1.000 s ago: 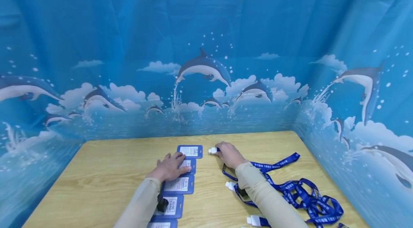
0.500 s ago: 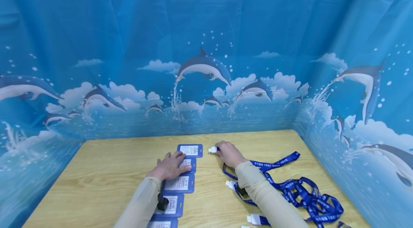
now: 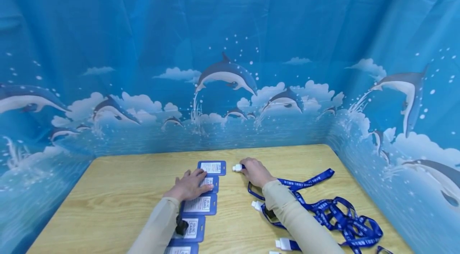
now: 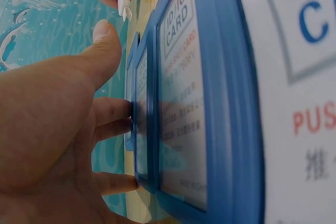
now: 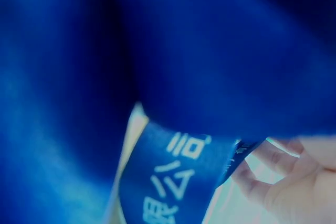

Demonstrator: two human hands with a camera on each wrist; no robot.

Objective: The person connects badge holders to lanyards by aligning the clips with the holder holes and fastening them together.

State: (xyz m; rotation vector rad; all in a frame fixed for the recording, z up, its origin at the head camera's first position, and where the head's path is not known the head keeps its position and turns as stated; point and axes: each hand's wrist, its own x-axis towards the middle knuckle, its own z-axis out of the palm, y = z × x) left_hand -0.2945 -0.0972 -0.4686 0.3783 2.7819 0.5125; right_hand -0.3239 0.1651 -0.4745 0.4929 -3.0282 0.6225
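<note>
Blue ID card holders lie in a column on the wooden table, the farthest card holder (image 3: 215,168) at the back. My left hand (image 3: 188,187) rests beside the column with its fingers spread, fingertips at the left edges of the farther holders and the thumb over the second one. In the left wrist view the fingertips meet the edge of a card holder (image 4: 181,93). To the right of the farthest holder, my right hand (image 3: 256,171) pinches a blue lanyard by its end, the white clip (image 3: 237,168) pointing left. Blue strap (image 5: 178,177) blocks much of the right wrist view.
More blue lanyards (image 3: 353,232) lie tangled on the right of the table. Two of their white ends, a nearer clip (image 3: 284,244) and a middle clip (image 3: 256,205), point left toward the column. A blue dolphin-print curtain (image 3: 230,126) hangs behind the table (image 3: 118,198).
</note>
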